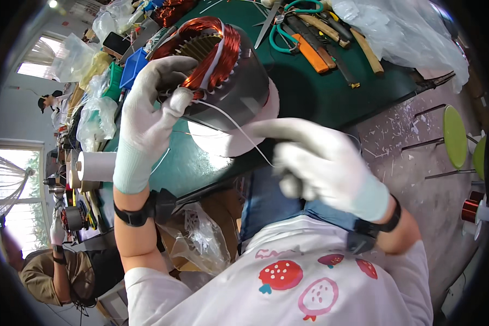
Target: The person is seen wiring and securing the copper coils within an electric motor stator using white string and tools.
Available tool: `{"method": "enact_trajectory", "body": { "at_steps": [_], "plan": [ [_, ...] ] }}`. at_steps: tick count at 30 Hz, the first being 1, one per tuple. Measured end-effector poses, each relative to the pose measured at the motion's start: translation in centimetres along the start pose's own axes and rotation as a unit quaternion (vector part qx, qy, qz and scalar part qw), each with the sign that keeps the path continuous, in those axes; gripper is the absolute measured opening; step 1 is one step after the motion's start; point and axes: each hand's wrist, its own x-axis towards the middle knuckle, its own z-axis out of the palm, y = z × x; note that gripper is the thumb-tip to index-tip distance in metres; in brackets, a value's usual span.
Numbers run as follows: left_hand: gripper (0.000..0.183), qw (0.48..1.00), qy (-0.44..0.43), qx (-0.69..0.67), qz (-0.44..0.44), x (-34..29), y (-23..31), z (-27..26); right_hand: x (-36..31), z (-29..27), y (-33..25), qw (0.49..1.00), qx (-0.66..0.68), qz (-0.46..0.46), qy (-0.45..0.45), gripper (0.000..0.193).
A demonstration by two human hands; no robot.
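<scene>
A grey motor stator point(236, 89) with red copper windings point(225, 54) lies tilted on the green table, its bore facing up and left. White lacing is wrapped around the coil ends. My gloved left hand point(144, 111) grips the near left edge of the stator, thumb on the windings and fingers curled into the bore. From beside that thumb a white cord point(223, 111) runs down and right to my gloved right hand point(323, 163). Slightly blurred, the right hand has its index finger stretched out and its other fingers curled at the cord's end. Under the stator is a white round pad point(223, 145).
Scissors point(282, 38), an orange-handled tool point(309, 53) and several wooden-handled tools lie at the back. Plastic sheeting point(407, 32) covers the right corner. A white thread spool point(98, 166) and a blue bin point(133, 69) stand left. A co-worker point(54, 271) is at lower left; a green stool point(454, 136) stands right.
</scene>
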Motion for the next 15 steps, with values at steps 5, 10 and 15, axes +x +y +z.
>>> {"method": "enact_trajectory", "body": {
  "at_steps": [5,10,15],
  "plan": [
    [0.036,0.98,-0.123,0.154,0.037,1.6,1.1,-2.2,5.3,2.3,-0.9,0.989,0.137,0.041,-0.036,0.025],
    [0.031,0.985,-0.133,0.102,0.047,5.8,2.7,-4.7,7.8,2.1,1.0,0.922,-0.268,-0.272,0.057,0.022],
    [0.022,0.867,-0.096,0.439,0.216,5.9,4.5,-7.5,4.8,1.5,-0.7,0.999,-0.015,-0.029,-0.034,0.028]
  ]
}}
